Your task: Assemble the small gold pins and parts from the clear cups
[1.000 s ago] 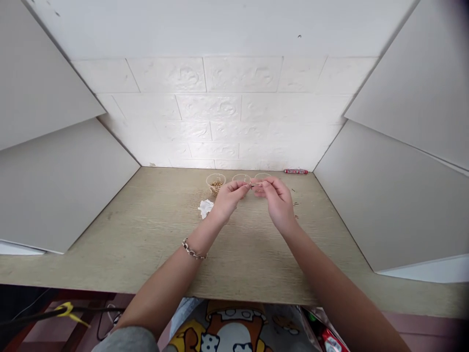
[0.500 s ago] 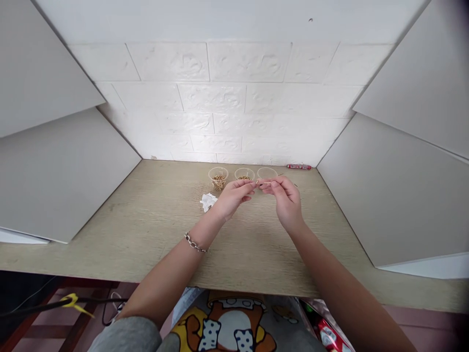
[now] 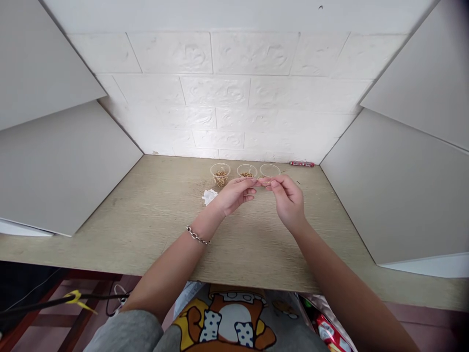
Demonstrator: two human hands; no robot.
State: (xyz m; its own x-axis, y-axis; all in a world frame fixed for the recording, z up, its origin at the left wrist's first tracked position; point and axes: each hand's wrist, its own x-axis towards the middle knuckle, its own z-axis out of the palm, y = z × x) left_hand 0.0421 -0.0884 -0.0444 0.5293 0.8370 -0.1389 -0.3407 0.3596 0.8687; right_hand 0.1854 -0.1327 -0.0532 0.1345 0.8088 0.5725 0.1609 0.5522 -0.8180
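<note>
My left hand (image 3: pixel 237 196) and my right hand (image 3: pixel 288 201) meet fingertip to fingertip above the tabletop, in front of three clear plastic cups. Between the thumb and finger of the right hand is a thin, straight, gold-coloured pin-like piece (image 3: pixel 267 183), pointing left. The left hand's thumb and forefinger pinch at its left end; anything tiny between them is too small to make out. Small gold pieces fill part of the left cup (image 3: pixel 220 179) and the middle cup (image 3: pixel 246 172). Fingers partly cover the right cup (image 3: pixel 270 165), so its contents are hidden.
Left of my left wrist lies a crumpled white tissue (image 3: pixel 209 197), with tiny specks scattered near it. A red tube-like object (image 3: pixel 302 164) rests against the white brick-pattern wall (image 3: pixel 234 93). Grey panels (image 3: pixel 69 171) flank the wooden table (image 3: pixel 146 210) on both sides.
The view has shifted slightly. Both hands keep nearly the same place, and the fingertips have drawn closer together, with less of the thin gold piece showing between them.
</note>
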